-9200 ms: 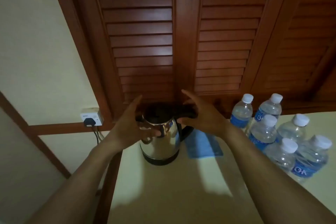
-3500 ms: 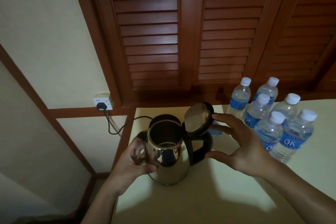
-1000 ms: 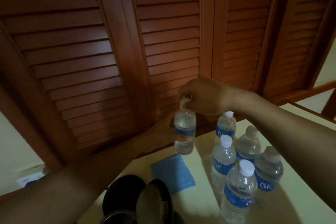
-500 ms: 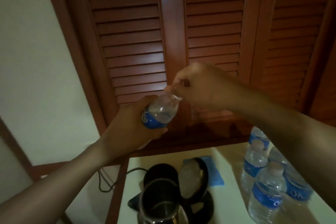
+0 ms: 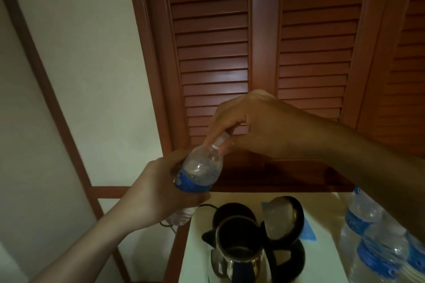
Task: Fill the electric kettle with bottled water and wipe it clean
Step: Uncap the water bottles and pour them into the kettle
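Gripping the bottle [image 5: 199, 173], the left hand [image 5: 158, 190] is steadying it while the right hand [image 5: 250, 126] fingers are pinching its cap [image 5: 222, 139]; the kettle [image 5: 239, 257] near the table [image 5: 197, 259] left edge is standing open, seemingly unfilled, wiping also remaining.

Raised lid [image 5: 282, 218] beside open kettle mouth [image 5: 236, 239]

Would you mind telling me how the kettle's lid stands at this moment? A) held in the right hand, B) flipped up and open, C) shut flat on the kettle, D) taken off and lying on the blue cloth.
B: the lid stands tipped up at its hinge beside the handle, leaving the electric kettle with its dark mouth uncovered.
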